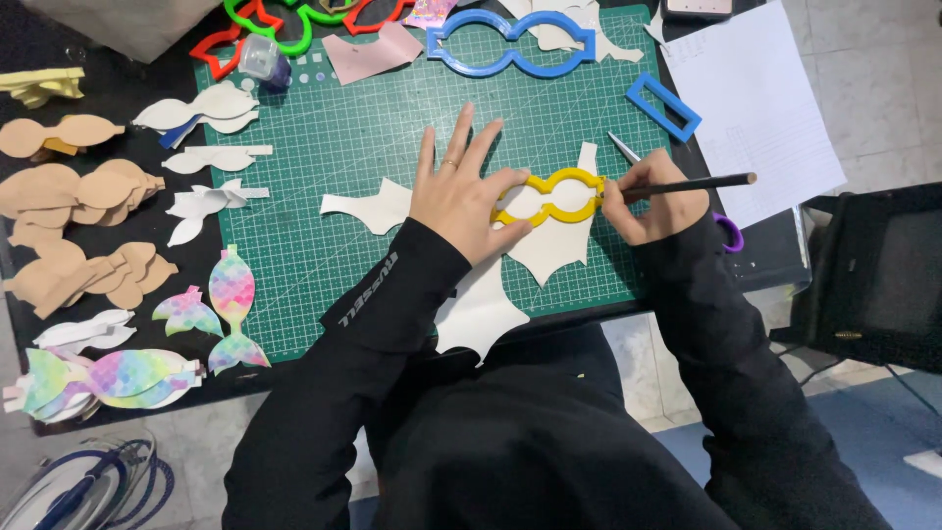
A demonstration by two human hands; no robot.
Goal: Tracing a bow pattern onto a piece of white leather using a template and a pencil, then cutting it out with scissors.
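Seen from the head camera, the left hand [459, 196] lies flat with fingers spread apart, pressing a yellow bow-shaped stencil [549, 196] onto a white sheet [549, 250] in the middle of a green cutting mat [343, 137] on the table. The right hand [653, 196] has its fingers closed around a dark pencil [702, 183], tip at the stencil's right edge. A blue stencil [510, 41] lies farther back.

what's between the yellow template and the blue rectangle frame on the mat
In the head view, the right hand with its pencil and a scissor tip lie between the yellow template and the blue rectangular frame; otherwise bare green mat.
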